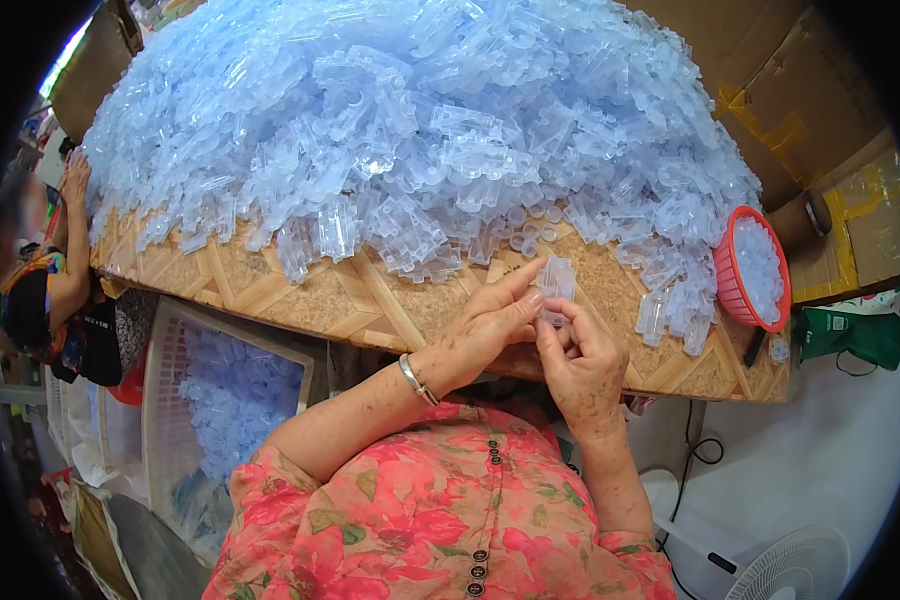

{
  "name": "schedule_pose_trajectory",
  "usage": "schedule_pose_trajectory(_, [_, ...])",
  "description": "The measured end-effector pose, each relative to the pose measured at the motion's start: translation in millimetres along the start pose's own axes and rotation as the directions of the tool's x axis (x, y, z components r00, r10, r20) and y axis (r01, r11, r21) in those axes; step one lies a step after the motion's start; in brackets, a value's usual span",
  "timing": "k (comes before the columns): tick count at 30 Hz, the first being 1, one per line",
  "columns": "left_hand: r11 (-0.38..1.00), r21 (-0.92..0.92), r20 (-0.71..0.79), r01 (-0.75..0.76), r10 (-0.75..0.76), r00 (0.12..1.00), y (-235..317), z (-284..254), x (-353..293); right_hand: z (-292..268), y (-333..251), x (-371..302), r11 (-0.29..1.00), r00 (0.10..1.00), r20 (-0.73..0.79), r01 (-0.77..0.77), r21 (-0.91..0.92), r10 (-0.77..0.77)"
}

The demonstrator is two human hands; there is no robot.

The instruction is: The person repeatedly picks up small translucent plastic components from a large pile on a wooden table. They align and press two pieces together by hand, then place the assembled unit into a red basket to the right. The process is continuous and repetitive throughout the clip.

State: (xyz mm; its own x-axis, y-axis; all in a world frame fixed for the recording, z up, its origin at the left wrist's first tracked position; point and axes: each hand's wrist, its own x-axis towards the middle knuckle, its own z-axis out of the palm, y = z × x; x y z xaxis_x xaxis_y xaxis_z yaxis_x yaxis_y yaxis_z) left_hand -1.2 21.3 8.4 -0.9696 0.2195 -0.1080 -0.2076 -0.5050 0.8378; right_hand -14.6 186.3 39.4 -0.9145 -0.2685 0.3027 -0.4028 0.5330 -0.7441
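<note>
Close to the table's front edge, both hands meet around a small clear plastic piece [558,275], which looks like a rectangular case. My left hand [485,328], with a bracelet [418,380] on its wrist, pinches it from the left between thumb and fingers. From the right, my right hand [582,362] presses its thumb and fingertips on the lower part of the same piece; the fingers hide some of it. Just beyond lie several small round clear caps [532,232]. A huge heap of similar clear bluish plastic pieces [420,130] covers most of the table.
The wood-patterned tabletop [370,300] shows along the front. A red basket [735,270] of clear pieces stands at right, near cardboard [820,110]. Below left is a white crate [160,400] of bluish pieces. A fan [795,565] stands lower right. Another person's hand [75,180] touches the heap's left side.
</note>
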Motion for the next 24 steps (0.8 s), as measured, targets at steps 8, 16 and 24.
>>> schedule_pose_trajectory(8, [0.999, -0.030, 0.027, 0.024, -0.024, 0.999, 7, -11, 1, -14, 9, 9, 0.962, 0.991, 0.008, -0.132, 0.237, 0.134])
schedule_pose_trajectory(16, [0.996, 0.012, 0.109, 0.087, -0.088, 0.990, 12, -16, 1, -19, 22, 15, 0.840, 0.955, 0.201, -0.289, 0.459, 0.219])
schedule_pose_trajectory(24, [0.968, -0.206, 0.172, 0.140, -0.105, 0.979, 23, -5, 1, -12, 23, 9, 0.866, 0.973, 0.128, -0.230, 0.443, 0.192])
